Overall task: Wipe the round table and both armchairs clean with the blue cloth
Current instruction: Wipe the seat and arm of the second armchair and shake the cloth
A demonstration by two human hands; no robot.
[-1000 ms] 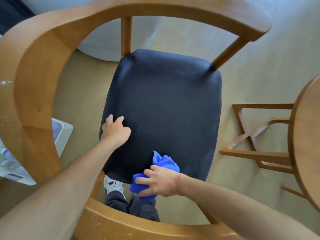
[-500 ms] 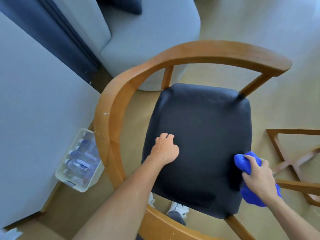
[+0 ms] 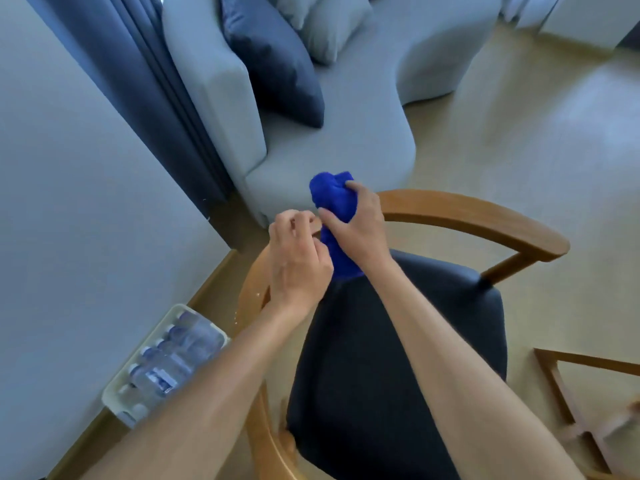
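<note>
Above the armchair seat, the blue cloth is gripped, bunched, by the right hand; the left hand is loosely curled beside it — whether anything is pinched cannot be told. Bunched so tightly, little fabric would meet the curved backrest — patches could be missed.

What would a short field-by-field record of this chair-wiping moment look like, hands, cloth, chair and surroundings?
right hand: grips the bunched blue cloth above the armchair's curved wooden backrest
left hand: fingers curled beside the cloth; contact unclear
seat: dark cushion, nothing on it
nearby: grey sofa, tray of bottles on the floor
</note>
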